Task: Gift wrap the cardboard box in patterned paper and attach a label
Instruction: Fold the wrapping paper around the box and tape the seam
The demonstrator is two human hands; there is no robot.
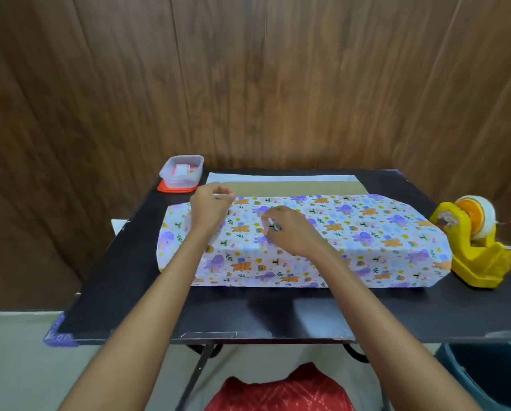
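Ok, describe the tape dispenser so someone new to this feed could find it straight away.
Start at the black table and follow the patterned wrapped box to its right end. The tape dispenser stands just beyond it, near the table's right edge. It is the only yellow thing there, chunky, with a white tape roll on an orange hub at its top.

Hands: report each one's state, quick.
Left hand: pinches a thin white strip above the wrapped box's far edge.
Right hand: pinches a small white piece over the box top; what it is cannot be told.
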